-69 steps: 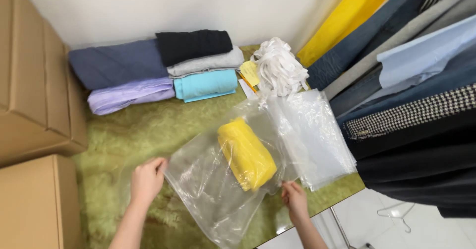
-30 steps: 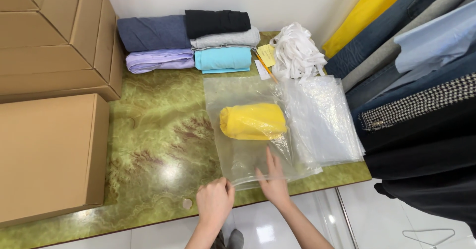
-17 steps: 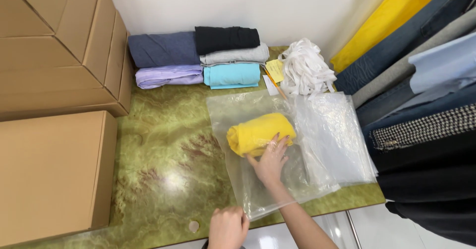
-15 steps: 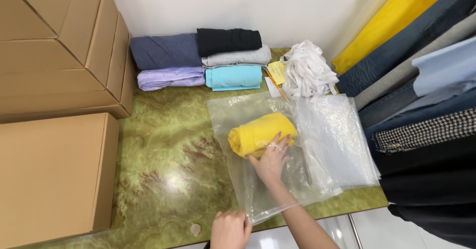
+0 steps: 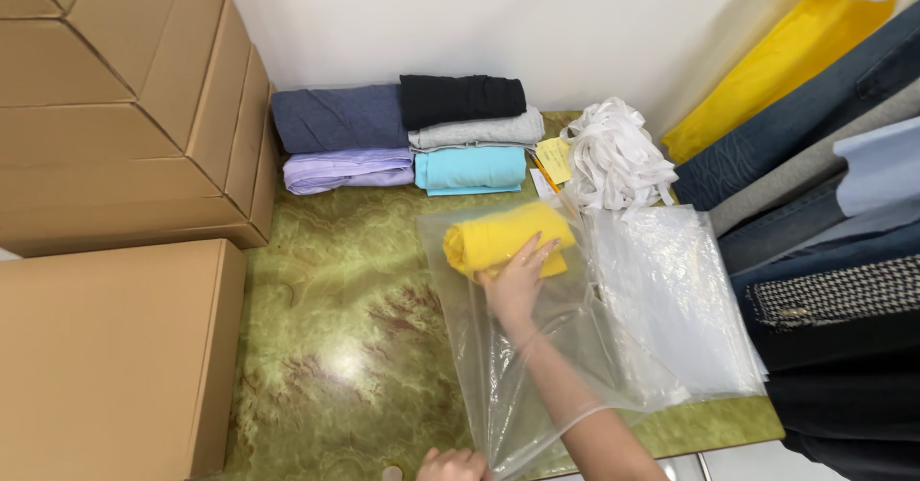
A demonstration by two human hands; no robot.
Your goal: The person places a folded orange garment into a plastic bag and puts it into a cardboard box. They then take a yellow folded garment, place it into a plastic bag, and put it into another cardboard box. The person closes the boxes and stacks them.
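Note:
A folded yellow garment (image 5: 489, 237) lies inside a clear plastic bag (image 5: 537, 385) on the green marble table (image 5: 335, 328). My right hand (image 5: 517, 275) rests flat on the garment's near edge with its fingers spread, and its forearm reaches in through the bag's open end. My left hand (image 5: 450, 465) shows only at the bottom edge of the view, closed on the bag's near corner.
Folded clothes lie at the back: navy (image 5: 335, 117), black (image 5: 460, 98), grey (image 5: 474, 133), light blue (image 5: 470, 168), lilac (image 5: 345, 168). A pile of white straps (image 5: 613, 155) and spare clear bags (image 5: 671, 299) lie to the right. Cardboard boxes (image 5: 105, 356) stand left. Hanging clothes (image 5: 824, 155) line the right side.
My right hand has gone from the bag's near edge up onto the yellow garment, inside the bag. My left hand has stayed at the bag's near corner. The view has shifted slightly.

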